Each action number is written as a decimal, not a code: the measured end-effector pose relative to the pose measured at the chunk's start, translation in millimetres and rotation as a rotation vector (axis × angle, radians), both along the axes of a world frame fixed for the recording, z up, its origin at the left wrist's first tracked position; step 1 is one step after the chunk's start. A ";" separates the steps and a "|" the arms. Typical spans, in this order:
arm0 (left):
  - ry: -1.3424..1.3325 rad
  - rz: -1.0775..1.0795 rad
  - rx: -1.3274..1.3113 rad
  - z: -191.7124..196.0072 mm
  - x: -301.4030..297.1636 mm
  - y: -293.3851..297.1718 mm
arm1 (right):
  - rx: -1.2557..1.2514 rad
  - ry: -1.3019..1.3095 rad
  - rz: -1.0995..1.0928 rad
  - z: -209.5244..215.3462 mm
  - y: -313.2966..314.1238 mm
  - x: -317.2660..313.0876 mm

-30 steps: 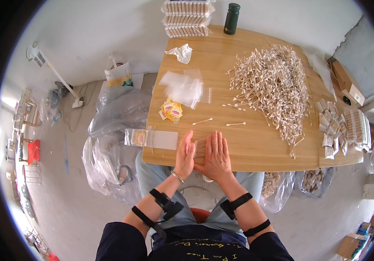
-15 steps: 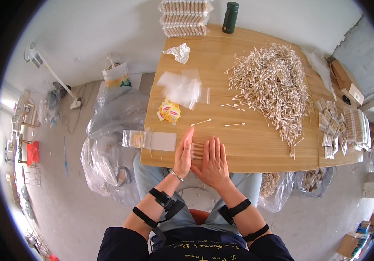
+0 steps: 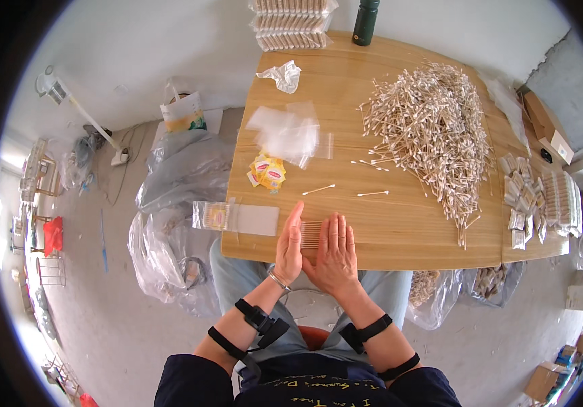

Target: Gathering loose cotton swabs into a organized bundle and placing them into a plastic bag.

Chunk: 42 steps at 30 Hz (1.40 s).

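Observation:
A flat row of cotton swabs [image 3: 311, 235] lies side by side at the table's near edge, between my two hands. My left hand [image 3: 290, 239] stands on its edge against the left ends, fingers stretched out and together. Flat over the right ends lies my right hand [image 3: 336, 254], fingers straight and its thumb reaching toward the left palm. To the left is a clear packet of swabs [image 3: 215, 216] beside a whitish flat strip [image 3: 257, 220]. Two loose swabs lie beyond my hands, one of them a single swab [image 3: 373, 194] on the right.
A large heap of cotton swabs [image 3: 434, 129] covers the right side. Clear bags [image 3: 285, 132], yellow cards [image 3: 266, 171] and a crumpled tissue [image 3: 283, 76] lie left. Packed bundles [image 3: 291, 24] and a green bottle [image 3: 365, 24] stand at the back; small packets [image 3: 522, 193] lie far right.
Both hands stay around the row of swabs with almost the same pose. The whole view has shifted slightly, so the table sits a little higher and further right.

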<state>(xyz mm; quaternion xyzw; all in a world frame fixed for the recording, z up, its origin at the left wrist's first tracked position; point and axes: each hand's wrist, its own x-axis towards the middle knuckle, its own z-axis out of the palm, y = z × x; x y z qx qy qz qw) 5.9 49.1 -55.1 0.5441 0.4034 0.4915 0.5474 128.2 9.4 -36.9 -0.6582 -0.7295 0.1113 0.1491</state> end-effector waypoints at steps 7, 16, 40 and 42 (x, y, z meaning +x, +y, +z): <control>-0.031 -0.013 -0.066 7.0 -0.6 -0.2 | 0.021 0.009 0.012 -1.9 -0.9 -0.9; -0.066 0.077 -0.074 5.0 4.3 -3.7 | -0.013 0.020 -0.012 2.2 -2.3 -4.6; -0.290 0.046 -0.134 5.0 -30.7 12.3 | -0.023 -0.003 0.098 -0.9 6.4 -43.1; -0.304 0.054 -0.129 4.5 -42.5 20.7 | -0.009 0.023 0.077 -4.3 13.8 -57.2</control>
